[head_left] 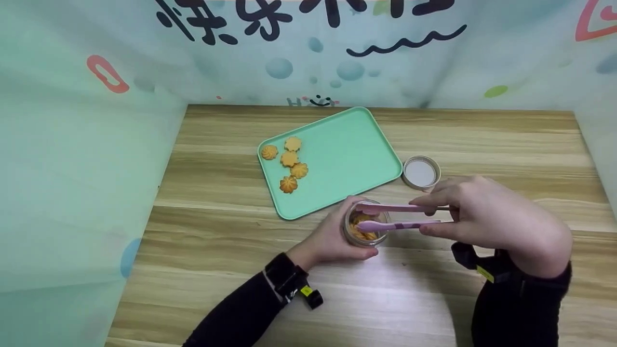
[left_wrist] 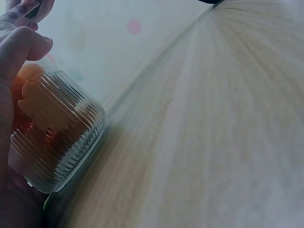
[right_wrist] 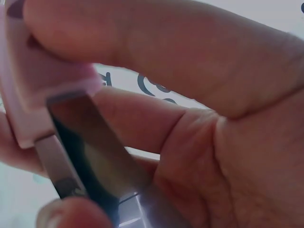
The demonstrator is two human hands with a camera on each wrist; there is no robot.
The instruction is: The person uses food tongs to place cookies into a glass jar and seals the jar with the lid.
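Note:
My left hand [head_left: 335, 238] grips a clear ribbed jar [left_wrist: 57, 128] of cookies [head_left: 362, 232] on the wooden table, its mouth facing up in the head view. Between thumb and fingers, my right hand [head_left: 487, 219] holds pink tongs [head_left: 402, 225] with metal shanks [right_wrist: 95, 142]. Their two arms stand apart, tips inside the jar's mouth; whether they touch a cookie I cannot tell. Several flower-shaped cookies [head_left: 289, 159] lie at the left end of a mint-green tray [head_left: 344, 149] behind the jar.
A round jar lid [head_left: 421, 172] lies by the tray's right corner, close to the right hand. The wooden table [head_left: 217, 241] meets a printed cloth backdrop [head_left: 308, 72] at the back and on both sides.

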